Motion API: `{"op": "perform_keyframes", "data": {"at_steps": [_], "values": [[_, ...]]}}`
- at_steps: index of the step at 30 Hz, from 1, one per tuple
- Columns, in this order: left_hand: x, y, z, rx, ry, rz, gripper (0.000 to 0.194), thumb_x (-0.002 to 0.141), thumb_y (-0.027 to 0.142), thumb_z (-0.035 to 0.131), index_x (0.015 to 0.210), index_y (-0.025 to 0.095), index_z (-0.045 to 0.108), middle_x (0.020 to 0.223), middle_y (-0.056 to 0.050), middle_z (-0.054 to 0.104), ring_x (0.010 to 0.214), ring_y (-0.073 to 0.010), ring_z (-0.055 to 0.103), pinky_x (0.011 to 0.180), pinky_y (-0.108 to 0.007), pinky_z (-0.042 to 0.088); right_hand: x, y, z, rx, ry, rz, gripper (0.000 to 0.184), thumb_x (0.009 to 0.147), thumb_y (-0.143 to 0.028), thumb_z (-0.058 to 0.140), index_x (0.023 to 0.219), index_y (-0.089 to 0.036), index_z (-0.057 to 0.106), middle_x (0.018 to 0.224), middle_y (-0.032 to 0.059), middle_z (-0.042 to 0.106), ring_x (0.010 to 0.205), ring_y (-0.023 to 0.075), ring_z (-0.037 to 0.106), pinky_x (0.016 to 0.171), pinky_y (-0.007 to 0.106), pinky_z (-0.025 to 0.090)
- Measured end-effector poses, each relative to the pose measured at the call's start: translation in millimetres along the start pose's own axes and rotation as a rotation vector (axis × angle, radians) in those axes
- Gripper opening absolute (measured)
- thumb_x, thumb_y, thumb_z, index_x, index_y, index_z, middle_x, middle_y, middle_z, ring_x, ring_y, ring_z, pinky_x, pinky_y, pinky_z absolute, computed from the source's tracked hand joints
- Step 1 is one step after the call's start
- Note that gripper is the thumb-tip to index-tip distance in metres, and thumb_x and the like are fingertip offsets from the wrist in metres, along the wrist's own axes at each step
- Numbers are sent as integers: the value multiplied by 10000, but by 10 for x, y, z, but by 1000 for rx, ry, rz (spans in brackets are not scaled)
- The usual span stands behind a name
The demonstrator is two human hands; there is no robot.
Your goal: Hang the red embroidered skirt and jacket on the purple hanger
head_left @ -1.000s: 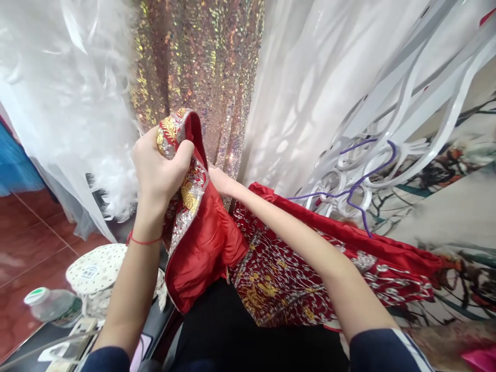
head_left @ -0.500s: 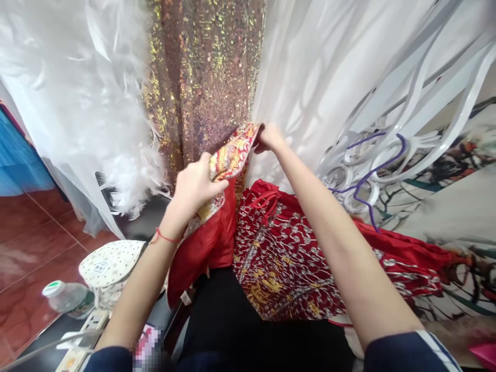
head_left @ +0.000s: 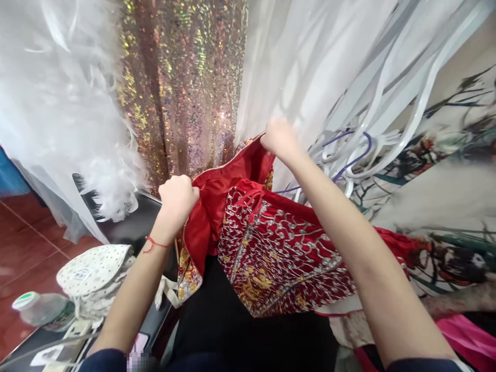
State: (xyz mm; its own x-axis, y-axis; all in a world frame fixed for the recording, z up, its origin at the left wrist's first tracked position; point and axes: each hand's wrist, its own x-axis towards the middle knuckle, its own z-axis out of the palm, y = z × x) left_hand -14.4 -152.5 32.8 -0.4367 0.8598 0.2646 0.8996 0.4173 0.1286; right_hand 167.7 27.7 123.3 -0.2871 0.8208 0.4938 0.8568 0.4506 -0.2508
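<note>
A red garment (head_left: 211, 194) with a smooth red lining and gold, silver and red embroidery is stretched between my two hands. My left hand (head_left: 179, 200) is closed on its upper edge at the left. At the right end of that edge, my right hand (head_left: 282, 138) is also closed on the cloth, slightly blurred. The lining faces me, and much of the embroidered side is turned away. Over my dark-clothed lap lies a deep red skirt-like piece (head_left: 282, 253) with silver sequin scrolls, gold motifs and a red drawstring bow, partly behind my right forearm.
Gold sequined cloth (head_left: 194, 88) and white fabric hang ahead, with white feathers (head_left: 112, 181) at left. White hangers (head_left: 413, 119) and a purple hanger (head_left: 370, 144) hang at right. A bottle (head_left: 42, 308), a dotted cloth item (head_left: 93, 268) and a power strip (head_left: 77, 330) are lower left.
The held garment has been turned from its embroidered side to its red lining and spread wider. My left hand moved left and down; my right hand moved slightly right. The view shifted too.
</note>
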Motion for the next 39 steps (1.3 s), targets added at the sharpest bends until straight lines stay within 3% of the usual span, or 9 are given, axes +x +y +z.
{"op": "perform_keyframes", "data": {"at_steps": [7,14,17,20,23,28,34,37,39], "values": [[-108,11,30,-37,-1,182,362,955,304,342,907,198,684,994,-168,754,958,-366,716,715,-411,475,-602,68,-192,-303,-241,0,207,894,-168,595,1005,-111,760,1065,235,739,1097,373,706,926,472,544],[-748,443,-424,-605,-96,820,324,991,346,399,726,234,548,679,0,653,599,-160,581,590,-306,381,-908,273,-450,-313,-360,-246,240,963,-293,553,921,-161,749,851,158,735,851,299,718,802,432,543],[-729,663,-489,-788,-240,1023,348,995,362,456,715,220,606,634,11,641,558,-129,555,594,-282,418,-1094,299,-643,-363,-402,-263,261,984,-270,501,931,-176,740,828,138,722,787,270,698,741,408,507],[-430,851,-376,-919,26,895,266,920,450,596,866,199,669,796,-20,710,706,-150,625,704,-279,489,-1252,301,-765,-472,-432,-259,260,954,-161,481,1029,-167,730,869,133,727,809,256,687,695,372,459],[-55,1020,-179,-827,276,777,555,782,521,700,1175,135,628,1180,-136,694,1062,-256,633,939,-380,493,-1319,286,-794,-504,-415,-299,321,915,-73,464,1116,-136,706,903,131,725,829,231,673,678,337,405],[254,1181,11,-729,-284,959,380,858,454,532,1030,136,648,883,-39,670,753,-169,579,719,-310,465,-1373,342,-747,-458,-326,-266,330,893,-83,466,1138,-131,682,880,111,707,801,219,644,648,324,361],[205,1115,90,-866,-480,1008,414,929,532,515,710,182,525,631,44,385,566,-93,344,545,-250,294,-2000,831,-708,-73,247,-571,188,935,-265,492,1033,-192,635,1060,111,713,986,238,647,822,368,487],[159,1093,79,-861,-590,1034,457,953,553,490,688,185,549,609,38,390,544,-93,347,527,-247,297,-2342,1199,-779,56,383,-230,164,937,-322,514,987,-207,619,947,97,713,906,237,665,834,387,516],[125,1114,37,-863,-644,1031,472,947,556,498,667,185,580,591,27,434,534,-96,382,526,-246,332,-2416,1417,-856,227,168,57,230,956,-402,499,966,-207,620,896,87,727,812,220,686,783,376,540]]}}
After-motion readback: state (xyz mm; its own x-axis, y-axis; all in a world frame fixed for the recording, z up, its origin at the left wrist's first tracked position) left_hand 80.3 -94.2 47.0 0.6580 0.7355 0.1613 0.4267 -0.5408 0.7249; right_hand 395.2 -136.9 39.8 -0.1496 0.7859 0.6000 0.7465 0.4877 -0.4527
